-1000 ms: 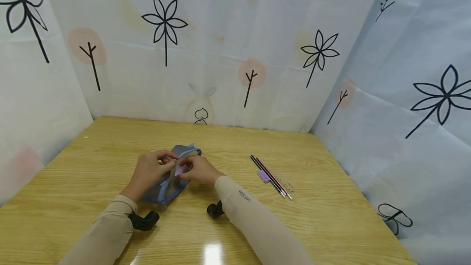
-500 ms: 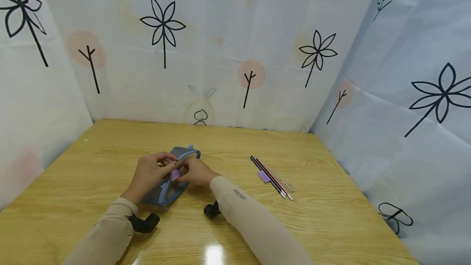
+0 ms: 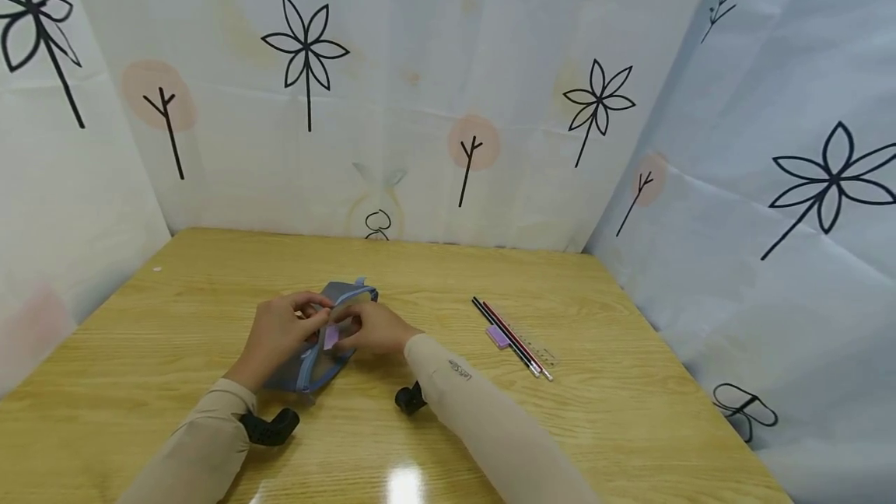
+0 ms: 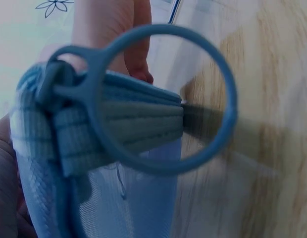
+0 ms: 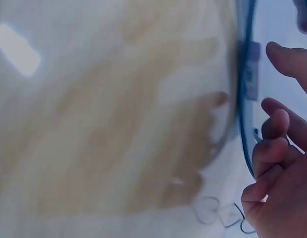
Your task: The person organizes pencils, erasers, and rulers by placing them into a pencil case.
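Observation:
A blue-grey zip pouch [image 3: 287, 372] with mesh sides lies tilted on the table, its zip undone. My left hand [image 3: 276, 329] pinches the near edge of its mouth. A blue ring pull [image 4: 231, 111] hangs large before the left wrist camera. At the mouth's other side is my right hand [image 3: 374, 327], thumb and index finger apart. Just beyond those fingertips, inside the mouth, sits a purple eraser [image 3: 331, 337]. In the right wrist view a small gap shows between the eraser [image 5: 251, 72] and the fingertips [image 5: 273, 48]. The pouch's inside is mostly hidden.
Right of the hands lie black and red pencils [image 3: 514, 337], a clear ruler [image 3: 542, 350] and a second purple eraser [image 3: 498, 336]. Patterned cloth [image 3: 413, 99] walls in the wooden table [image 3: 630, 426] at the back and sides. Black wrist mounts [image 3: 271, 428] jut from the sleeves.
The eraser at the pouch mouth has shifted slightly down and left, relative to the pouch. Both hands stay at the pouch. The whole head view has drifted a little.

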A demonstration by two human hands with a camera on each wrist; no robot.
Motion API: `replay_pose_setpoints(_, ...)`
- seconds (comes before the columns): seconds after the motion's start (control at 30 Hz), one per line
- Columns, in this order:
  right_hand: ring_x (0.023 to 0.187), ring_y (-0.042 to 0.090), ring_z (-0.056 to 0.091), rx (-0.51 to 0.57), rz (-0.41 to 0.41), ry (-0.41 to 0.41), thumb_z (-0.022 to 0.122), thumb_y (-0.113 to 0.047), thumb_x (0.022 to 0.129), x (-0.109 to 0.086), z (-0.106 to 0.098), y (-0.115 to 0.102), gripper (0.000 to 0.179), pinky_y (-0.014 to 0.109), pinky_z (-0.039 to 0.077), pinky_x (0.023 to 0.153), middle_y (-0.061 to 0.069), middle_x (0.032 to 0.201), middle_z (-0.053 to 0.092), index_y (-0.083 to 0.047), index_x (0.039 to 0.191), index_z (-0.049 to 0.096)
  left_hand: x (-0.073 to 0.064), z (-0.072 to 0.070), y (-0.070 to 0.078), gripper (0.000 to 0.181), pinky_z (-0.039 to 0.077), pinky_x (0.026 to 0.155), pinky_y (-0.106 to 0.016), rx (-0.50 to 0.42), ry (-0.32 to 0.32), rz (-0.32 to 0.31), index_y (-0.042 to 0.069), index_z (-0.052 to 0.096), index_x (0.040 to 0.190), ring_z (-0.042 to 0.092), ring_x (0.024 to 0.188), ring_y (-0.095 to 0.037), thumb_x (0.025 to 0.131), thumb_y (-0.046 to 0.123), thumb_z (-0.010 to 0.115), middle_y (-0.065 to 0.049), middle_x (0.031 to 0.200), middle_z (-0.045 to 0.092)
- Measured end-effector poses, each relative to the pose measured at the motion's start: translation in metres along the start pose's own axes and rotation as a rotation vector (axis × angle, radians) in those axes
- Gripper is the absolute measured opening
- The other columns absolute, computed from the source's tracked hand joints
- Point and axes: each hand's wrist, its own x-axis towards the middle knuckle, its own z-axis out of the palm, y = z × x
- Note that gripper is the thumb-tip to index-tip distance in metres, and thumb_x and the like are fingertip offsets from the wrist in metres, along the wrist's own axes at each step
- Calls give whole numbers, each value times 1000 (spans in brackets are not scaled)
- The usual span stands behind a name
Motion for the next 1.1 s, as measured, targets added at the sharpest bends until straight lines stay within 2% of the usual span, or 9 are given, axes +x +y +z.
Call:
replay_pose_setpoints(0.17, 66, 6, 52, 16, 8, 10, 75, -29, 89, -17, -20, 0, 39, 19, 45, 61, -6, 82, 62, -16, 124, 67, 0, 0, -1, 11, 46, 43, -26, -3, -2, -1, 8, 75, 98, 60, 48, -10, 88, 8, 70, 1, 67, 66)
replay_pose_setpoints(0.4, 70, 11, 50, 54, 83, 80, 73, -25, 90, -53, -49, 11, 39, 23, 42, 62, -4, 83, 61, -12, 126, 66, -2, -2, -1, 12, 46, 44, -26, -8, 2, -12, 6, 74, 99, 60, 50, -10, 89, 9, 69, 0, 68, 66)
replay_pose_setpoints(0.6, 69, 14, 48, 32, 137, 156, 71, -24, 92, -92, -75, 38, 40, 26, 41, 60, 0, 86, 61, -11, 129, 63, -2, -2, 0, 10, 45, 43, -25, -11, 4, -9, 9, 74, 98, 60, 50, -9, 89, 10, 69, 2, 68, 65)
replay_pose_setpoints(0.8, 56, 10, 43, 39, 207, 214, 70, -17, 92, -132, -98, 73, 44, 25, 38, 51, 2, 86, 60, -4, 133, 59, -1, -2, -1, 11, 45, 44, -26, -7, 1, -4, 9, 74, 99, 60, 50, -9, 90, 11, 69, 1, 69, 66)
replay_pose_setpoints(0.97, 67, 13, 49, 23, 259, 248, 70, -14, 92, -155, -109, 89, 41, 28, 43, 63, 4, 85, 60, -1, 130, 60, -2, -3, -1, 10, 46, 44, -27, -5, -7, -9, 11, 74, 98, 60, 51, -10, 90, 11, 68, 2, 69, 64)
replay_pose_setpoints(1.1, 70, 14, 50, 9, 287, 233, 69, -14, 92, -164, -113, 100, 39, 29, 44, 67, 3, 84, 59, 0, 128, 60, -3, -2, -2, 11, 46, 44, -27, -11, -14, -10, 11, 73, 99, 61, 51, -12, 90, 11, 68, 2, 68, 64)
